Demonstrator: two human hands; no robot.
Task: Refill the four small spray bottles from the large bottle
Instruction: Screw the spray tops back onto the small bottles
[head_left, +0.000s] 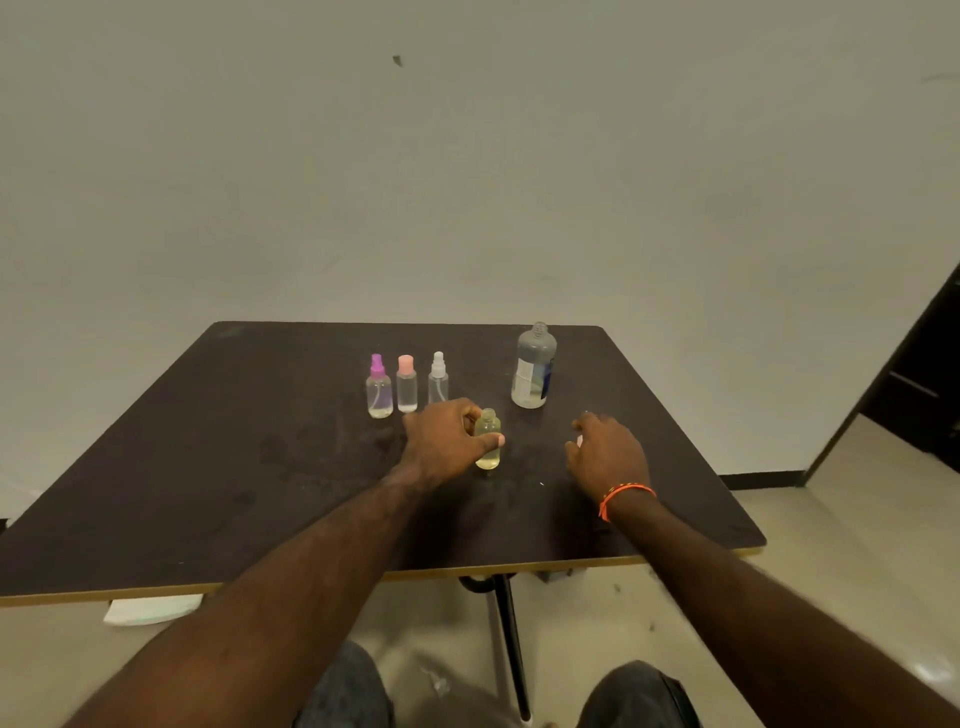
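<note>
Dark worktop (208, 467) w/ pale edge strip, standing before a plain wall. Large bottle (534, 366) is upright at the far right, uncapped, clear w/ a white and blue label, liquid showing only low in it. Left hand (447, 441) grips the open small bottle (488, 440) near the worktop's middle: fingers curled round its left side, thumb across the front. That bottle stands upright on the surface, no cap on the neck, yellowish liquid inside. Right hand (605, 452) is low over the worktop just right of it, not touching the bottle; fingers loosely curled, and something small and pale shows at the fingertips, too blurred to tell if it's held. Orange wristband (626, 493) on the right wrist. Behind the left hand, a row of 3 capped small bottles, all upright, close together: purple-top sprayer (378, 387), pink-cap bottle (407, 384), white-top sprayer (438, 378).
</note>
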